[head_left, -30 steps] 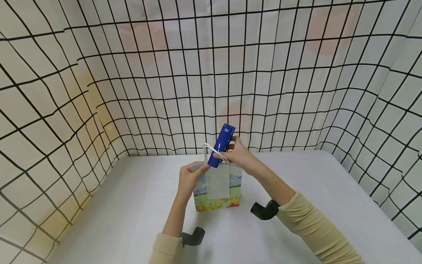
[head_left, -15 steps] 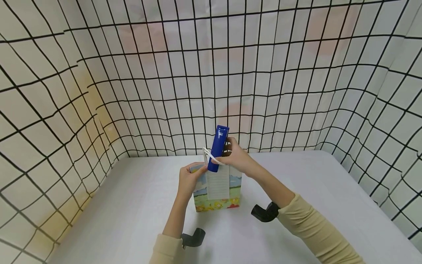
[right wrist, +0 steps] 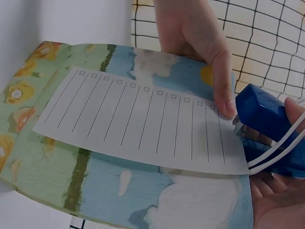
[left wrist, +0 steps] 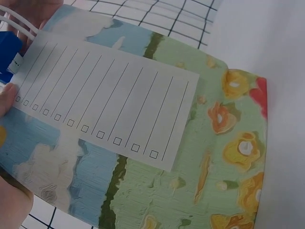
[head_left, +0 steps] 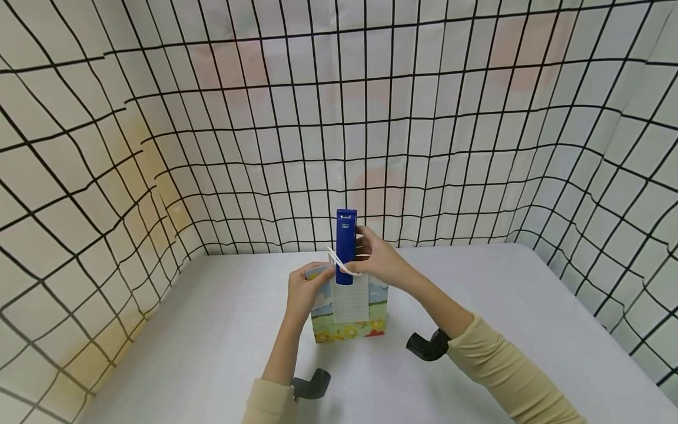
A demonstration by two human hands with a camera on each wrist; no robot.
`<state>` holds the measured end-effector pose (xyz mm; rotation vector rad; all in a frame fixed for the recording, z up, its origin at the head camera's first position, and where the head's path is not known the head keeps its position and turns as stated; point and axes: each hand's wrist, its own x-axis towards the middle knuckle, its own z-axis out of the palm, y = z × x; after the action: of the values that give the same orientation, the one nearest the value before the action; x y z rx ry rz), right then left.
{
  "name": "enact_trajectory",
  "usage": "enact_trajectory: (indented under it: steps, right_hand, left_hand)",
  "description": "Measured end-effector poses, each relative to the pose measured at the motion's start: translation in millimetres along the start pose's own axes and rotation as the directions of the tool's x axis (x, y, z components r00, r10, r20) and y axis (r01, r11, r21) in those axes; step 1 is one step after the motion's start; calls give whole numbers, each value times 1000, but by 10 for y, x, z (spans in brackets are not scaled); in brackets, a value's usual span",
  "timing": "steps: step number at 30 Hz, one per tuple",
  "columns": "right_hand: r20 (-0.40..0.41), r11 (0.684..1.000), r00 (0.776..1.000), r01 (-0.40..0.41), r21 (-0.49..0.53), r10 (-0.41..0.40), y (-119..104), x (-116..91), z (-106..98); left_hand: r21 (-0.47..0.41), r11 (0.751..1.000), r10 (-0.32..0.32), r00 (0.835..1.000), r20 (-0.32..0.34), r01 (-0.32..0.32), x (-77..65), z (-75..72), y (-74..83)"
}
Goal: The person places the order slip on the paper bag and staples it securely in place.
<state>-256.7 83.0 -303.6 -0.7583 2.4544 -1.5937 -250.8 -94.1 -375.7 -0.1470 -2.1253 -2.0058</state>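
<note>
A blue stapler (head_left: 346, 235) stands upright at the top edge of a paper gift bag (head_left: 346, 331) painted with sky, grass and flowers. My right hand (head_left: 382, 262) grips the stapler from the right side. A white lined checklist (head_left: 351, 303) lies flat against the bag's front. My left hand (head_left: 306, 288) pinches the bag's upper left edge, its thumb at the checklist's top corner. In the right wrist view, the stapler's nose (right wrist: 240, 125) meets that corner beside the thumb; whether the edge sits between its arms I cannot tell. White cord handles (head_left: 336, 259) cross over the stapler.
The bag stands on a white table (head_left: 228, 330). White walls with a black grid (head_left: 450, 135) rise behind and at both sides. A black wrist mount (head_left: 428, 345) sits on the right forearm and another mount (head_left: 312, 384) on the left.
The stapler has turned from a rightward tilt to upright and come down slightly, moving left with the right hand. The handle cord has dipped with it. My left hand has stayed nearly still.
</note>
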Motion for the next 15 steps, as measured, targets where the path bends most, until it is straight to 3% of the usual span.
enact_trajectory:
  steps: [15]
  right_hand:
    - [12,999,999,30,-44,-30,51,-21,-23]
  left_hand:
    - [4,1000,1,1000,-2,-1,5,18,-31]
